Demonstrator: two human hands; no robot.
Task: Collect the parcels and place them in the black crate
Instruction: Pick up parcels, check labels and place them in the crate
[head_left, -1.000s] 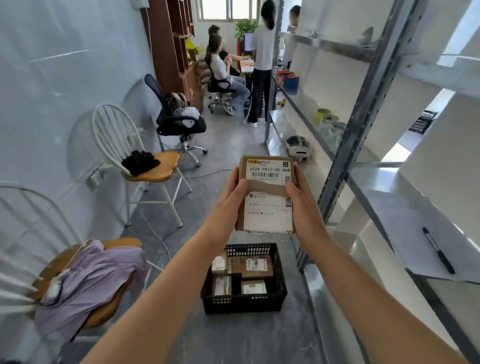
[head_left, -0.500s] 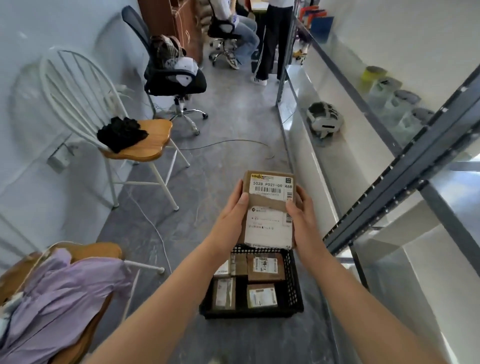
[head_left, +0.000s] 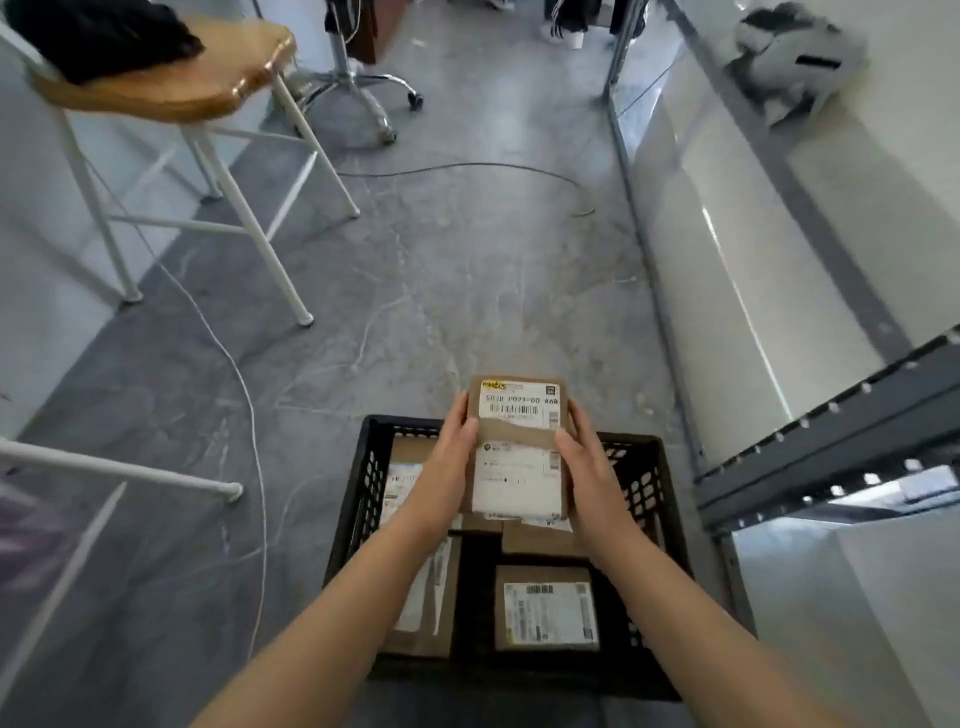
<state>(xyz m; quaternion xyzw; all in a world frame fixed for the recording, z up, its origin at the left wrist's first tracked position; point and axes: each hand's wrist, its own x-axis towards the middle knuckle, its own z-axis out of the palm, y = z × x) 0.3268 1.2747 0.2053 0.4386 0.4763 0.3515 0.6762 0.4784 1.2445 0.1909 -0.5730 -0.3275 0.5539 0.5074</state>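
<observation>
A brown cardboard parcel (head_left: 517, 447) with white labels is held between both hands above the far half of the black crate (head_left: 363, 467) on the floor. My left hand (head_left: 441, 467) grips its left edge and my right hand (head_left: 587, 473) grips its right edge, thumbs on top. Inside the crate lie several other labelled parcels, one at the near right (head_left: 545, 608) and one along the left side (head_left: 423, 592), partly hidden by my left forearm.
A metal shelving rack (head_left: 831, 415) runs along the right. A white chair with a wooden seat (head_left: 171, 88) stands at the far left, another chair leg (head_left: 119, 467) at the near left. A thin white cable (head_left: 249, 415) and a black cable (head_left: 467, 169) lie on the grey floor.
The view has tipped down toward the floor. Both hands have lowered the parcel from chest height to just over the crate, still holding it the same way.
</observation>
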